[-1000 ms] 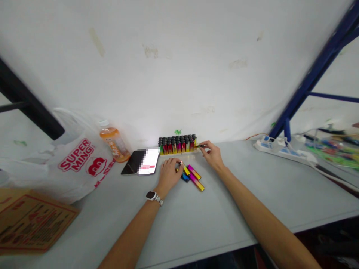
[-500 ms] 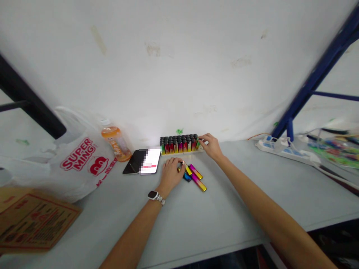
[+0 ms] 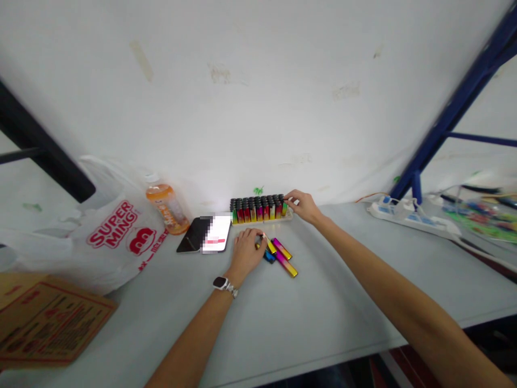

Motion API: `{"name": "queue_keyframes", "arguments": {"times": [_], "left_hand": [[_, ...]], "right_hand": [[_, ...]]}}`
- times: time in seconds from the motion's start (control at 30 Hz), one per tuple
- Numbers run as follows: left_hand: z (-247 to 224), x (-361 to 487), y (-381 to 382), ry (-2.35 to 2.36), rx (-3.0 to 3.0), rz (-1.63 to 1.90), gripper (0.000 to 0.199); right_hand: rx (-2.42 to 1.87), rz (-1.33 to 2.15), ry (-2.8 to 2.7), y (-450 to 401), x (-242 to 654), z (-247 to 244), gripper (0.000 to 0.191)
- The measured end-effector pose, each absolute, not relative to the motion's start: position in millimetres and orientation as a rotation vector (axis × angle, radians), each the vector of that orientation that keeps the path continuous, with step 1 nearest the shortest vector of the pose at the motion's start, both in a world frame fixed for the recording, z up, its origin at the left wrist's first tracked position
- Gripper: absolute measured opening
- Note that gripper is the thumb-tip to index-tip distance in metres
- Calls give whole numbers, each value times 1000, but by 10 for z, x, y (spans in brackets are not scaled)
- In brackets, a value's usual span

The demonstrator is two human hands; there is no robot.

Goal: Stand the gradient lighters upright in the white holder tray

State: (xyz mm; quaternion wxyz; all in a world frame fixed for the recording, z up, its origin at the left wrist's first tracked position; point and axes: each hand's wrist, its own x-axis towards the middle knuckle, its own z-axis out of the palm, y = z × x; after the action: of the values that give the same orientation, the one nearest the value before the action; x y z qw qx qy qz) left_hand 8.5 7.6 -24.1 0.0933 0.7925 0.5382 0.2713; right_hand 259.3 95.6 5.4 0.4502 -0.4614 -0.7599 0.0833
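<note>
Rows of lighters [image 3: 258, 209] with black tops and shiny multicoloured bodies stand upright in a clear shallow tray [image 3: 290, 216] against the wall. My right hand [image 3: 304, 206] pinches the top of a green-yellow lighter [image 3: 285, 208] at the tray's right end, in line with the front row. In front of the tray, my left hand [image 3: 248, 249] lies low over the desk, fingers curled against a yellow lighter [image 3: 270, 246]. Beside it lie two pink-and-yellow lighters [image 3: 287, 265] and a blue one [image 3: 269, 257]. The left fingertips are partly hidden.
A dark tablet or phone with a lit screen [image 3: 196, 235] lies left of the tray. Farther left are an orange drink bottle [image 3: 167, 207], a white plastic bag [image 3: 117, 237] and a cardboard box [image 3: 52, 320]. A white power strip [image 3: 416, 218] lies right, near a blue metal post [image 3: 448, 113].
The lighter in my right hand now sits closer to the row's right end and more upright. My right hand has shifted slightly left. My left hand stays where it was.
</note>
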Motion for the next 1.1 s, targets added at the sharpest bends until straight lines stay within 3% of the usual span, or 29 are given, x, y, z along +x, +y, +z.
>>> {"name": "queue_keyframes", "arguments": {"times": [0.37,0.7,0.93,1.1], "left_hand": [[-243,87,79,1598,2357,803,19],[-231,83,66,1593,2357,811,19],[-237,82,72,1604,2350,793,18],[-238,74,68,1590,2343,784,25]], "right_hand": [[-1106,578,-1905,949,2692,244,16],[-1407,-28,-2150,832,2555,218,32],[-1596,-85,-2127,471,2443,50,60],[-1606,41,-1959,36,2094,-69,32]]}}
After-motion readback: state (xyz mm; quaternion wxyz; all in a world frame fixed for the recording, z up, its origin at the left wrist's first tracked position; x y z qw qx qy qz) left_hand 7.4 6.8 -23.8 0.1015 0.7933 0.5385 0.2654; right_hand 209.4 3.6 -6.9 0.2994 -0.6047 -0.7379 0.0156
